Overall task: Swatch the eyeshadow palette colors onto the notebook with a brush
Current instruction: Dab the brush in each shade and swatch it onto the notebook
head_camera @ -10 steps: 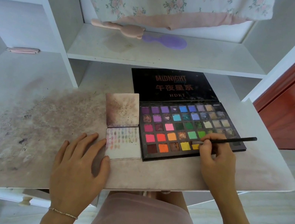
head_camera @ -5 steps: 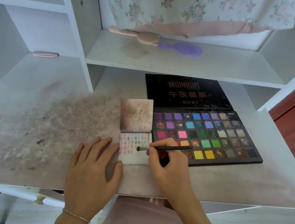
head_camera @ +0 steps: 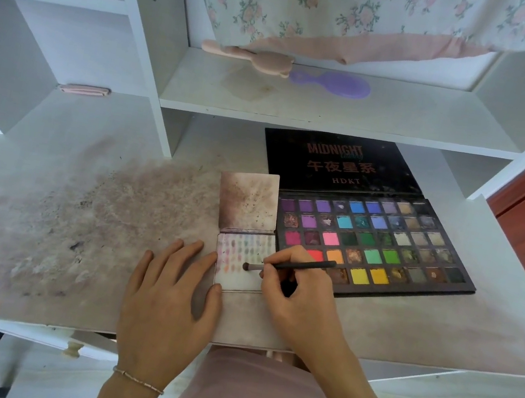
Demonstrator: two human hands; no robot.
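Left hand (head_camera: 167,301) lying flat, fingers spread, pinning notebook (head_camera: 240,264) so page is staying put — right hand (head_camera: 298,295) pinching brush (head_camera: 291,268), tip touching page to leave colour.

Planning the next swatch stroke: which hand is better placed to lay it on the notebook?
Right hand: it holds the brush, tip over the notebook. Left hand lies flat beside it.

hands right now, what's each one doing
Left hand: open, flat on the desk beside the notebook.
Right hand: closed on the brush.
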